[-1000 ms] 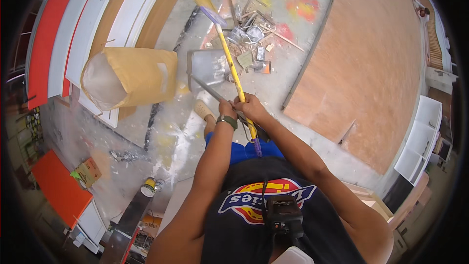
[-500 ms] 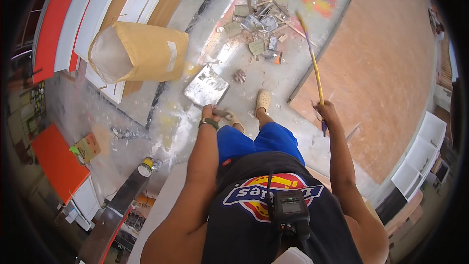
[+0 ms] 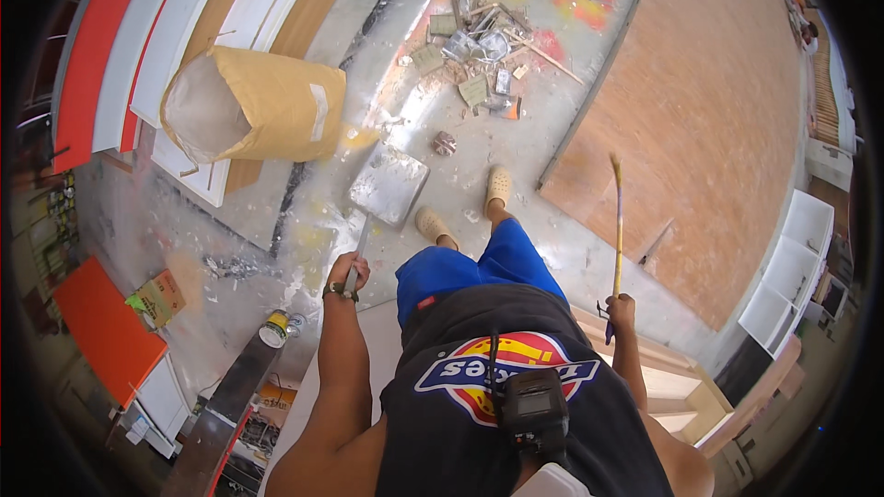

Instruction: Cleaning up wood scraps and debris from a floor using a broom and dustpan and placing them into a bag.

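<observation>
My left hand is closed around the long handle of a grey, paint-smeared metal dustpan, whose pan is just ahead, left of my feet. My right hand grips a slender yellow and purple broom. The broom points away from me, its narrow, frayed tip in front of the brown wood sheet. Farther ahead on the floor lies a pile of debris with crushed cans, sticks and scraps. A small dark crumpled lump sits between that pile and the dustpan.
A big yellow-brown sack stands at the left beside long boards. The large brown wood sheet covers the right side. A paint can and an orange panel are at lower left, a white shelf unit at far right.
My left hand has moved left and back toward me, and the dustpan's handle now shows stretched out ahead of it. My right hand has drawn back, and the broom's tip has swung right, nearer to me.
</observation>
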Available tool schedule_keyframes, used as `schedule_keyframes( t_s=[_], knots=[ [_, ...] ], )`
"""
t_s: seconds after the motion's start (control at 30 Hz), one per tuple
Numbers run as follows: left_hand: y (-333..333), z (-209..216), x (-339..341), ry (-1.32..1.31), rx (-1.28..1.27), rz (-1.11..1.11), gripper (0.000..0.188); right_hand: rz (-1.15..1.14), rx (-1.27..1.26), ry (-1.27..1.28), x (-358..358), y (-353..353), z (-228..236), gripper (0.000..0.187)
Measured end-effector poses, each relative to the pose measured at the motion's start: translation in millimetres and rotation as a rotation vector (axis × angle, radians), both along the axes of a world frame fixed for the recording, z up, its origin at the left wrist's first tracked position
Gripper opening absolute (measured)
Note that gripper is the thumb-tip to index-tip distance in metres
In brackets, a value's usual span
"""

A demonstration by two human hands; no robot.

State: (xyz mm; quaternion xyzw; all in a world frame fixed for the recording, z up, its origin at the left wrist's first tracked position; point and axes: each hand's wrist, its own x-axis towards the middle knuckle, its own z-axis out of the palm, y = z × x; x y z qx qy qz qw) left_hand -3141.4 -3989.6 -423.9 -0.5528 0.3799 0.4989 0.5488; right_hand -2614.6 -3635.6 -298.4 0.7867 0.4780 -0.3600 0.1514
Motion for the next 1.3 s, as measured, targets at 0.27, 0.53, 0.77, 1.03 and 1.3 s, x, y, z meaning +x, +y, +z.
schedule_keyframes(
  t_s=[0.27,0.53,0.77,1.03,1.3],
  knots=[
    [45,23,34,-0.110,-0.102,-0.008,0.026,0.103,0.055,0.197,-46,138,-36,0.025],
    [183,-6,54,-0.067,-0.085,0.305,0.017,0.121,-0.069,0.370,-86,244,-27,0.025],
    [362,-49,23,-0.001,0.074,0.376,0.009,0.097,-0.044,0.403,-54,266,-26,0.025],
    [493,-88,-25,-0.051,0.156,0.350,0.009,0.375,0.175,0.298,-68,355,-30,0.042],
    [498,-91,-3,-0.119,0.184,0.278,0.011,0.676,0.326,0.192,-201,505,-102,0.056]
  ],
)
